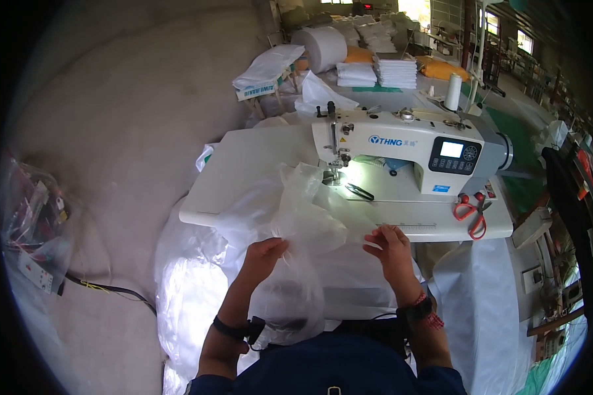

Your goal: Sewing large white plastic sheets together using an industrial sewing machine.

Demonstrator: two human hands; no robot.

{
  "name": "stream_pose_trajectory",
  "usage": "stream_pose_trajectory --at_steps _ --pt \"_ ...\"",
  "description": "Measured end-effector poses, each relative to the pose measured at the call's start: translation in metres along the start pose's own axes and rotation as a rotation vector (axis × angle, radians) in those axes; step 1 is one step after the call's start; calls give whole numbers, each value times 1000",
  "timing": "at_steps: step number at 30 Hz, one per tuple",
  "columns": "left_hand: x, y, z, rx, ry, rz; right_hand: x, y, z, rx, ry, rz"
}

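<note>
A thin translucent plastic sheet (310, 227) spreads between my hands at the front of the sewing machine table. My left hand (263, 258) pinches its left edge. On the right, my right hand (390, 251) holds its other edge between thumb and fingers. The far part of the sheet lies on the tabletop near the needle, and its near part hangs toward my lap. Ahead stands a white sewing machine (392, 141) with its lamp lit. Black thread snips (360, 191) lie beside the needle area, and red-handled scissors (473, 216) rest at the table's right end.
A white thread cone (452, 92) stands behind the machine. Shiny white film (194, 299) heaps below the table's left side. Stacked white bags (395, 71) and a large white roll (319, 48) sit farther back. A black cable (112, 288) crosses the floor at left.
</note>
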State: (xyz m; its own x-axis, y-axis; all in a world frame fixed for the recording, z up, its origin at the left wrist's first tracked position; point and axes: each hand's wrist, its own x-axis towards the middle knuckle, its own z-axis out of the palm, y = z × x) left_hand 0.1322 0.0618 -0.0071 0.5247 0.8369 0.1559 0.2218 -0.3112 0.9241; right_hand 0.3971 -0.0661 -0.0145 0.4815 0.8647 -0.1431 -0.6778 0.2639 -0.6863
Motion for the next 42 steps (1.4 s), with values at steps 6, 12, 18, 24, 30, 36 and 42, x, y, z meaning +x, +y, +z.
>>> stream_pose_trajectory --at_steps 6,12,18,24,30,36,42 --pt "-3 8 17 22 -129 53 -4 16 38 -558 -254 -3" --pt "-15 20 28 328 -126 70 9 45 50 -492 -463 89" --pt "-19 66 41 488 -123 3 -4 54 65 -270 -373 218" --pt "-17 24 34 243 -143 104 -8 40 43 9 -175 477" --pt "-18 11 20 8 -157 9 -6 34 23 -369 -159 200" --pt "-24 16 29 17 -243 -17 -21 55 53 -480 -424 34" --pt "-23 3 5 -97 -73 57 -16 48 39 -357 -290 42"
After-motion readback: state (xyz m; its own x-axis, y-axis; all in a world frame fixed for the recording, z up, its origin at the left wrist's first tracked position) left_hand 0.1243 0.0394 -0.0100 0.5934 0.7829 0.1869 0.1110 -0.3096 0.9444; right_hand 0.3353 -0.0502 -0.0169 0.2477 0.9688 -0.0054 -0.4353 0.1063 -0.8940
